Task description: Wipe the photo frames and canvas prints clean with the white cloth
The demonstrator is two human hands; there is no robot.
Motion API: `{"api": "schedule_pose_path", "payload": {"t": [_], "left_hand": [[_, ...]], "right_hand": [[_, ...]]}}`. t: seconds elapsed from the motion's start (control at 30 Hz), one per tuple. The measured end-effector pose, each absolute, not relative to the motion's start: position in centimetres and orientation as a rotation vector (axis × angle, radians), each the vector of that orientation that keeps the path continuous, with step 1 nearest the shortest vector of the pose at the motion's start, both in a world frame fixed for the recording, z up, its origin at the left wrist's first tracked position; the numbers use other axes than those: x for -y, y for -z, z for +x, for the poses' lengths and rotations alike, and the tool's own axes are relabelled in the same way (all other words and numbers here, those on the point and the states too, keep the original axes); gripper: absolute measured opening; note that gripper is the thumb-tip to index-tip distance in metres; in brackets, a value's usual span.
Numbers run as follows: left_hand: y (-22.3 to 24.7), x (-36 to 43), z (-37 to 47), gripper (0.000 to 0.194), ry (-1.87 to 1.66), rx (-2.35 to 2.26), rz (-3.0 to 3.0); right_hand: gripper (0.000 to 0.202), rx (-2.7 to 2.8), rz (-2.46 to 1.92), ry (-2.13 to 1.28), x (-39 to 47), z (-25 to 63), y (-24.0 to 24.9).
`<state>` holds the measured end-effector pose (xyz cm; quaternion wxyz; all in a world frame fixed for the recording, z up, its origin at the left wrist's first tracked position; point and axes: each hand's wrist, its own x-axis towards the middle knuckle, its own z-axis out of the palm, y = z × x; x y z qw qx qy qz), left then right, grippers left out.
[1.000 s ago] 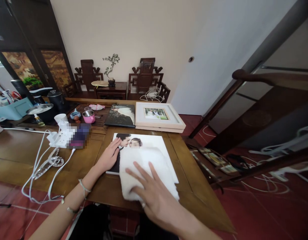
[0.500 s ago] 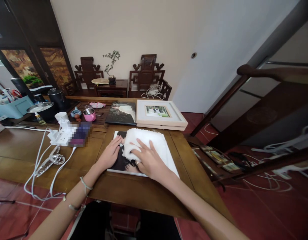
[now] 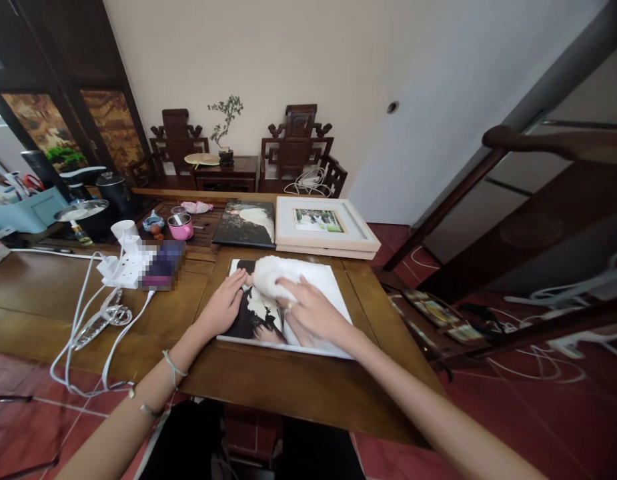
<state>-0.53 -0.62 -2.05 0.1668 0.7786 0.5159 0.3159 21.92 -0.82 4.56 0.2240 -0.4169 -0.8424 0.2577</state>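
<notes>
A photo panel [image 3: 262,308] with a dark picture and white areas lies flat near the front edge of the wooden table. My left hand [image 3: 224,305] rests on its left side, fingers stretched flat against the surface. Over the panel's upper middle sits a bunched white towel [image 3: 272,273]. My right hand [image 3: 312,312] presses on the towel and grips it, slightly smeared by motion. The towel and my right hand hide part of the picture.
Behind the panel lie a dark photo board [image 3: 245,223] and stacked white frames [image 3: 328,227]. To the left are a power strip [image 3: 131,267] with white cables, a clear hair clip [image 3: 101,320], a pink cup [image 3: 181,228] and a black pot [image 3: 113,192].
My right hand has shifted slightly right with the towel, uncovering more of the picture's lower middle. The left hand keeps its place on the panel.
</notes>
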Motion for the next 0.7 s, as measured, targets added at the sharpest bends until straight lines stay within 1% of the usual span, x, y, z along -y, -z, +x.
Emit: {"api": "schedule_pose_path", "payload": {"t": [0.13,0.23,0.3,0.4,0.53,0.7], "left_hand": [[2.0,0.6,-0.5,0.047,-0.893,-1.489,2.236],[2.0,0.6,-0.5,0.047,-0.889,-1.507,2.236],[2.0,0.6,-0.4,0.047,-0.892,-1.506,2.237],[2.0,0.6,-0.4,0.047,-0.901,-1.495,2.235],[1.8,0.7,-0.4,0.047,-0.89,-1.497,2.205],[1.7,0.6,-0.5,0.047,-0.907,-1.48,2.19]], "right_hand": [[0.03,2.258,-1.178,-0.795,-4.3,17.6,-5.8],[0.029,2.261,-1.183,-0.824,-5.6,15.4,-5.9],[0.029,2.274,-1.195,-0.838,-5.7,15.5,-5.4],[0.033,2.279,-1.222,-0.815,-5.3,18.0,-4.5],[0.038,2.255,-1.289,-0.651,-4.6,23.3,-3.8],[0.033,2.35,-1.257,-0.513,-1.4,28.1,-3.0]]}}
